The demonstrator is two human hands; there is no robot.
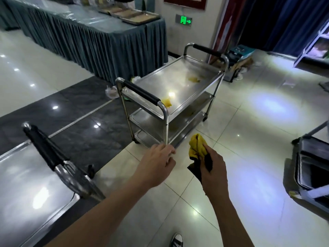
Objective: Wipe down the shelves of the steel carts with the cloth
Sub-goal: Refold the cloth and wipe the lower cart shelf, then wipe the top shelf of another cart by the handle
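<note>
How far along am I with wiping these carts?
Nothing shows as finished. The right hand grips the yellow cloth; the left hand reaches toward the middle cart. Its top shelf carries yellow scraps, so that shelf and those below remain.

Open floor (240, 139) right of cart (170, 90) (tiled)

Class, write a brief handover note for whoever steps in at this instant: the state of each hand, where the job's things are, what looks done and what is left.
Left hand: holds nothing, fingers loosely curled, reaching forward.
Right hand: grip closed on the crumpled yellow-and-black cloth.
Three-shelf steel cart with black handles stands ahead on the tiled floor; yellow scraps lie on its top shelf.
Second steel cart is at near left.
Done: cannot tell.
Left: clear scraps, wipe the shelves.
</note>
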